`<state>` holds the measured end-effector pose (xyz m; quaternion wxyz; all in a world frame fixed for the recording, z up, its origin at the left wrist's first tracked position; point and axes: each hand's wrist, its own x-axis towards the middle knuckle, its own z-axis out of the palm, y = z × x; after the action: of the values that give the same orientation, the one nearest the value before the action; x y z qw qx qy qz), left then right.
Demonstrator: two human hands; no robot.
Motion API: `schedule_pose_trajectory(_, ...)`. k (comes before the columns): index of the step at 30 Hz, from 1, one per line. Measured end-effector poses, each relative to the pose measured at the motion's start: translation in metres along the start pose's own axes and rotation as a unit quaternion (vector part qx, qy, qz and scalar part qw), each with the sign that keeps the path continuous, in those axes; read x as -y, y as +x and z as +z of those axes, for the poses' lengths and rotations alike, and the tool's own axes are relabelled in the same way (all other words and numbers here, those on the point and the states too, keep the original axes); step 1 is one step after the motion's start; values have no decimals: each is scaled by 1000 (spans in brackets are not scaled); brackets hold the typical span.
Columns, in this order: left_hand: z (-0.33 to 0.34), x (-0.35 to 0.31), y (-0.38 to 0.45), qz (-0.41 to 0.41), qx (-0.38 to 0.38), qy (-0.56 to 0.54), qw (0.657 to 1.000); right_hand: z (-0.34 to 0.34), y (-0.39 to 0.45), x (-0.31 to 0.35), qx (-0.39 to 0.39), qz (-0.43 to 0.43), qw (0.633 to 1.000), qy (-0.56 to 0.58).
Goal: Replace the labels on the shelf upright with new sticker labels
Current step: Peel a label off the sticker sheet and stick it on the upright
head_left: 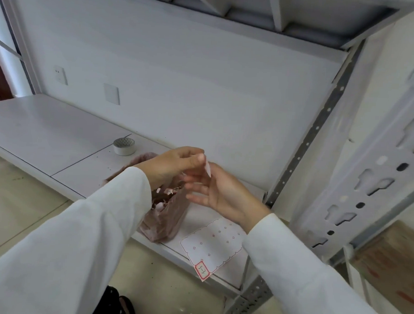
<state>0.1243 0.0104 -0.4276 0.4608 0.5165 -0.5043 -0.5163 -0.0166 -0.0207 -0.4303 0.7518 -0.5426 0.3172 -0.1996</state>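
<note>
From the head camera, both white-sleeved arms reach over a grey metal shelf (58, 134). The left hand (174, 164) is raised above a pinkish bag (167, 217), thumb and fingers closed to a narrow pinch on the top of a small pale label (208, 169) that hangs down from them. The right hand (221, 191) sits just beside it, palm turned toward the left, fingers spread loosely and apart — its fingertips are near the label's lower end, but whether they touch it I cannot tell. The bag stands open on the shelf below the left wrist, with small scraps of red-and-white paper inside. Just right of the bag lies a sticker sheet (213, 243), mostly stripped, with a red scalloped edge and one red-framed sticker (202, 269) left at its near corner, which juts over the shelf's front edge. A roll of tape (124, 146) rests farther back on the shelf, well apart from the hands. The slotted upright (377, 180) rises at the right — near the right sleeve, not touched by either hand.
</note>
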Motion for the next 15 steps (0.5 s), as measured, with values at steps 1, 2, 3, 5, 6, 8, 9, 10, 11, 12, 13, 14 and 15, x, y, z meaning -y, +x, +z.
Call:
schedule_pose_trajectory(1, -1, -1, 0, 6, 4, -28, 1000, 5, -8, 11, 3, 3, 1000, 25)
schedule_pose_trajectory(2, -3, -1, 1, 9, -3, -42, 999, 7, -14, 18, -6, 10, 999, 42)
schedule_pose_trajectory(3, -4, -1, 3, 7, -9, -51, 999, 9, -20, 24, -16, 15, 998, 64)
schedule_pose_trajectory(5, -6, 0, 5, 8, 2, -53, 999, 13, -31, 33, -31, 0, 995, 92)
schedule_pose_trajectory(6, -5, 0, 4, 8, 9, -55, 998, 14, -35, 36, -41, -15, 996, 81)
schedule_pose_trajectory(8, -3, -1, 4, 7, 5, -62, 998, 15, -41, 40, -61, -42, 996, 40)
schedule_pose_trajectory(9, -2, -2, 3, 3, 4, -61, 998, 15, -45, 41, -69, -50, 996, 26)
schedule_pose_trajectory(10, 0, -3, 1, 1, 7, -57, 998, 15, -46, 41, -74, -53, 996, 17)
schedule_pose_trajectory(11, 1, -3, 0, 3, 9, -56, 998, 15, -48, 41, -80, -52, 995, 10)
schedule_pose_trajectory(12, 2, -4, -1, 5, 8, -54, 999, 15, -48, 41, -83, -50, 995, 6)
schedule_pose_trajectory(13, 3, -4, -1, 7, 3, -52, 999, 16, -49, 41, -87, -48, 995, 4)
schedule_pose_trajectory(14, 5, -5, -2, 11, -7, -54, 998, 18, -50, 40, -91, -47, 995, 5)
schedule_pose_trajectory(15, 6, -7, -2, 16, -24, -58, 998, 20, -50, 40, -95, -49, 994, 10)
